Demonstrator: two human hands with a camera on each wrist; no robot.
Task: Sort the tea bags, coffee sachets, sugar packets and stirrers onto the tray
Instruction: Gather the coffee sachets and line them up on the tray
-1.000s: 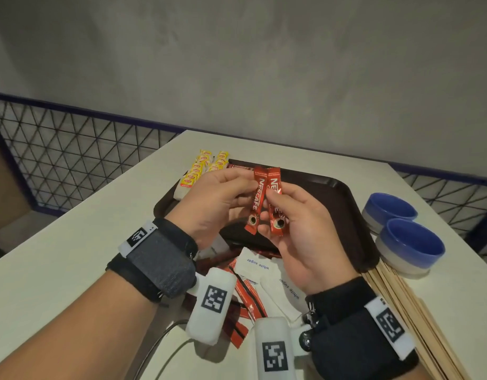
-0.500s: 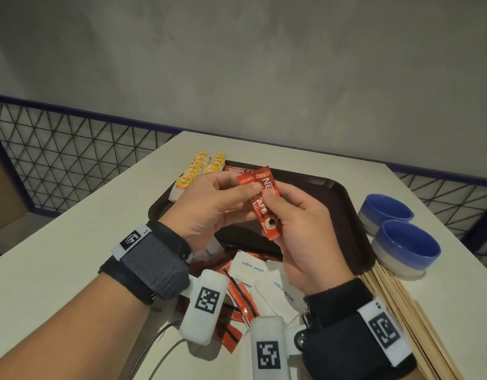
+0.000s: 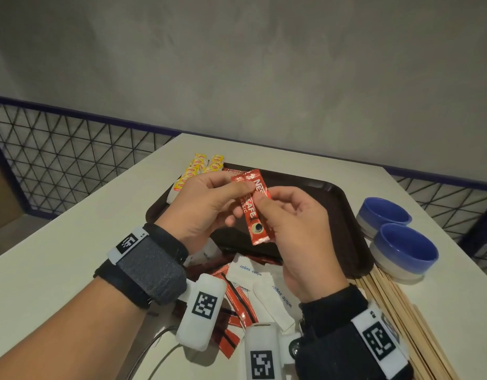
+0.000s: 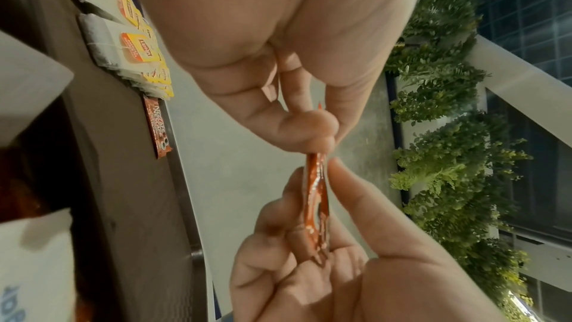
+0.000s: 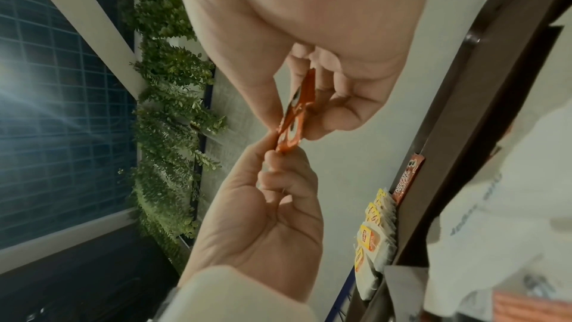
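Note:
Two red coffee sachets lie stacked one on the other, held up over the dark brown tray. My left hand pinches their upper end and my right hand pinches the middle. The left wrist view shows the sachets edge-on between both hands' fingertips, and the right wrist view shows the same sachets. Yellow-tagged tea bags sit in rows at the tray's far left, with one coffee sachet beside them. White sugar packets and more red sachets lie on the table under my wrists.
Wooden stirrers lie in a bundle on the table right of the tray. Two blue bowls stand further right. The white table ends at a wire-mesh fence on the left and back.
The two sachets were side by side a second ago. They now overlap as one stack, tilted with the top to the left. Both hands have kept their hold.

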